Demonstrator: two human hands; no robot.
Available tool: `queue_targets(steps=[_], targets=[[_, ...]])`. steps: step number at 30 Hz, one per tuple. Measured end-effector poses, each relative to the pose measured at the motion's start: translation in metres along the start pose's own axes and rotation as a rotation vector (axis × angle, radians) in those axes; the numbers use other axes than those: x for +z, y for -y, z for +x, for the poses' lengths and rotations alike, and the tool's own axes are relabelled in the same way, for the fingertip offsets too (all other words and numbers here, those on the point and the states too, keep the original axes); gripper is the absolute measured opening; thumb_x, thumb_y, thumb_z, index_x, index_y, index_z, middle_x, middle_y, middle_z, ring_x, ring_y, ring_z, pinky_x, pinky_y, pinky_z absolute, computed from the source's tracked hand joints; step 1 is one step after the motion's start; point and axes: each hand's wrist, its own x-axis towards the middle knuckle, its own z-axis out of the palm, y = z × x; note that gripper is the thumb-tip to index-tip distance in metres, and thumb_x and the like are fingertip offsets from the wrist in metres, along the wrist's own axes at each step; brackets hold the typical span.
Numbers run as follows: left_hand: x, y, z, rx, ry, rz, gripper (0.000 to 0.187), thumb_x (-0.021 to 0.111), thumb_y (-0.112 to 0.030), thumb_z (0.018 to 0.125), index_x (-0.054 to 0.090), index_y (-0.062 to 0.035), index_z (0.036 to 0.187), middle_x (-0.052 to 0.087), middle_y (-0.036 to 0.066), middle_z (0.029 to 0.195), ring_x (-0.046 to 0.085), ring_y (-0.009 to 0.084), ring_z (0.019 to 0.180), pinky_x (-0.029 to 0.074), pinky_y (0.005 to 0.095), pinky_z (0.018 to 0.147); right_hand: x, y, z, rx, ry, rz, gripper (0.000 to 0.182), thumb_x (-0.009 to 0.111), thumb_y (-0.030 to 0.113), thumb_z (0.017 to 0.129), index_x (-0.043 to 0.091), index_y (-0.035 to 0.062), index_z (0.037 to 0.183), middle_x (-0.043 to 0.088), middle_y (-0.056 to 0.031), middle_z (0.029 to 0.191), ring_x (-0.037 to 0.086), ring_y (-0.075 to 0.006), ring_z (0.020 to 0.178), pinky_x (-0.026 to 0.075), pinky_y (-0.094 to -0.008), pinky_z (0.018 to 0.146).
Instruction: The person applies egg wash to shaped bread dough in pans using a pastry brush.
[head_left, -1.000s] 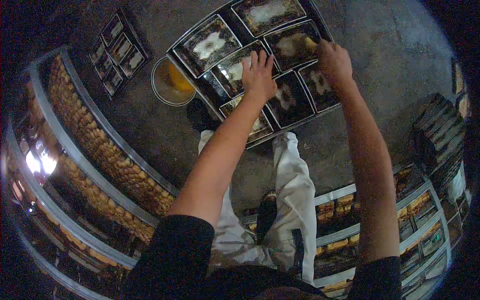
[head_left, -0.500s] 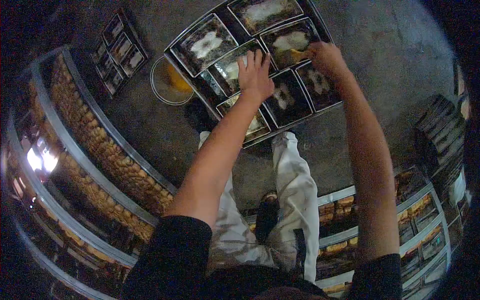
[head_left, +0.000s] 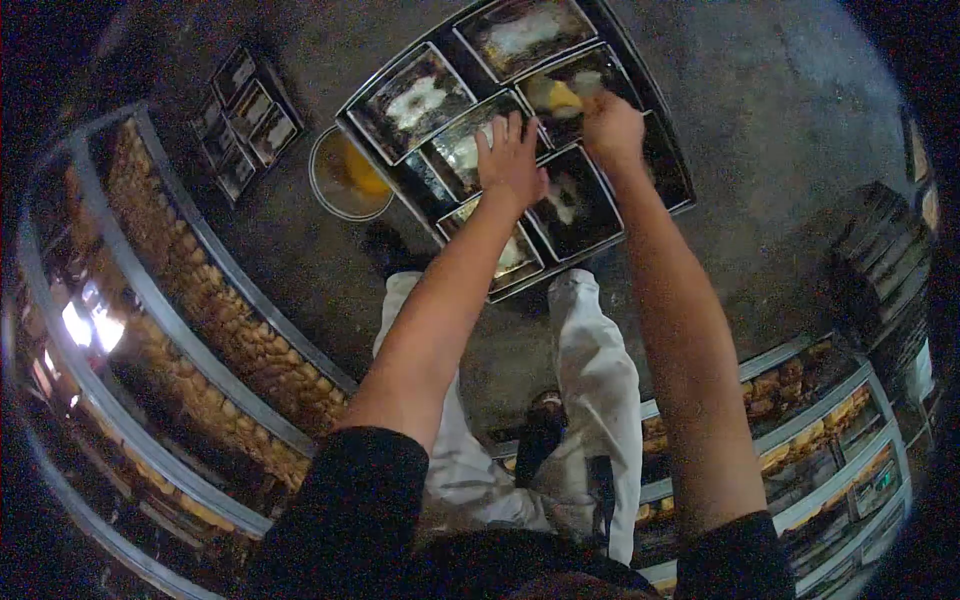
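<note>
My left hand point(head_left: 512, 172) lies with fingers spread on the rim of a rectangular baking tin point(head_left: 470, 148) in the middle of the set. My right hand point(head_left: 612, 130) is closed on a small soft-looking yellow piece point(head_left: 562, 97), whose exact kind I cannot make out. It is inside the upper right tin point(head_left: 540, 82), at its dark, worn bottom. Several similar tins with pale patches inside sit together on a large dark tray point(head_left: 658, 112). A round container point(head_left: 318, 180) with something orange-yellow in it stands left of the tray.
Metal racks with trays of browned baked goods point(head_left: 235, 315) curve along my left. Another rack point(head_left: 800, 440) stands at the lower right. More tins point(head_left: 250, 115) lie on the floor point(head_left: 760, 130) at upper left. Dark stacked trays point(head_left: 875, 265) stand at the right.
My right hand has moved left and slightly down, with the yellow piece now further left in the same tin. My left hand stays on the tin. The view has shifted slightly.
</note>
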Motion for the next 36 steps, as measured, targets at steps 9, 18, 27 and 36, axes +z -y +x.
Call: queue_targets(steps=[9,18,27,36], targets=[[0.003,0.082,-0.063,-0.057,-0.129,-0.308,0.058,0.054,-0.024,0.080,0.036,-0.0075,0.132,0.031,0.015,0.133,0.027,0.0344,0.124,0.023,0.0492,0.099,-0.015,0.051,-0.076,0.178,-0.193,0.134,0.027,0.050,0.024,0.089,0.061,0.0002,0.094,0.062,-0.0160,0.078,0.058,-0.0238,0.067,0.045,-0.0332,0.064],[0.060,0.272,-0.191,-0.336,0.024,-0.328,0.055,0.058,-0.021,0.072,0.046,-0.0045,0.123,0.035,0.017,0.128,0.034,0.0330,0.115,0.029,0.0462,0.093,0.100,0.228,-0.182,0.078,0.203,0.383,0.021,0.051,0.019,0.088,0.060,-0.0001,0.091,0.061,-0.0165,0.077,0.060,-0.0249,0.068,0.046,-0.0329,0.064],[0.156,0.456,-0.242,-0.410,0.643,-0.390,0.043,0.055,-0.025,0.077,0.053,-0.0027,0.113,0.053,0.018,0.116,0.054,0.0363,0.101,0.045,0.0449,0.085,0.325,0.266,-0.121,-0.057,0.460,-0.036,0.017,0.054,0.016,0.082,0.060,0.0032,0.092,0.061,-0.0224,0.085,0.059,-0.0401,0.082,0.047,-0.0469,0.071],[0.186,0.471,-0.195,-0.412,0.398,-0.547,0.039,0.053,-0.023,0.078,0.053,-0.0023,0.111,0.057,0.022,0.106,0.055,0.0378,0.098,0.045,0.0454,0.084,0.370,0.277,-0.128,-0.022,0.427,-0.102,0.026,0.045,0.023,0.088,0.057,0.0051,0.103,0.061,-0.0224,0.095,0.058,-0.0404,0.086,0.046,-0.0471,0.073]])
